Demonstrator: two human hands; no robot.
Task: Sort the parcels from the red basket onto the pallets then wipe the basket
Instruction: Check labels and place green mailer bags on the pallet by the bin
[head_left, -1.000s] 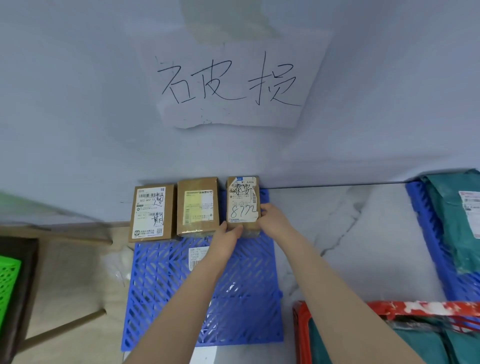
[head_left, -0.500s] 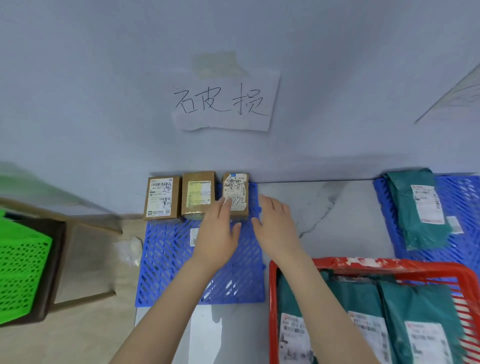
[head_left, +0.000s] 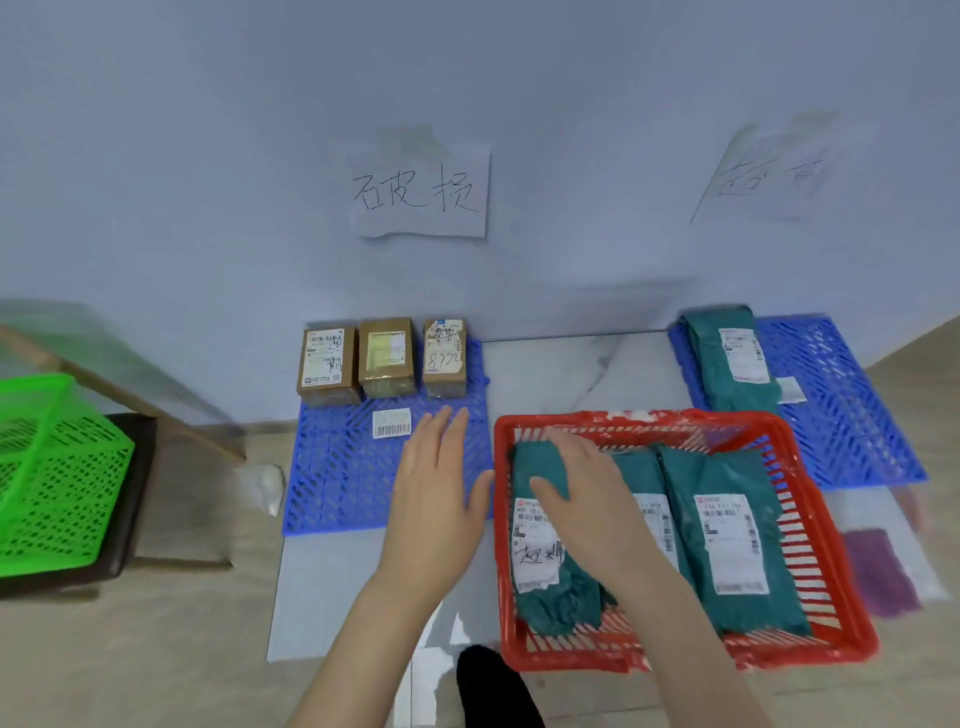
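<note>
Currently: left hand (head_left: 436, 499) open, fingers straight, over the left blue pallet (head_left: 343, 483) — holding nothing. Right hand (head_left: 582, 488) flat, fingers spread, on the leftmost green mailer (head_left: 537, 556) inside the red basket (head_left: 623, 420). Three cardboard boxes (head_left: 387, 358) line that pallet's wall edge.

Red slatted plastic basket (head_left: 501, 545); teal plastic mailer bags (head_left: 727, 478), white-labelled; blue lattice plastic pallets (head_left: 337, 467); brown cardboard boxes (head_left: 387, 358).
</note>
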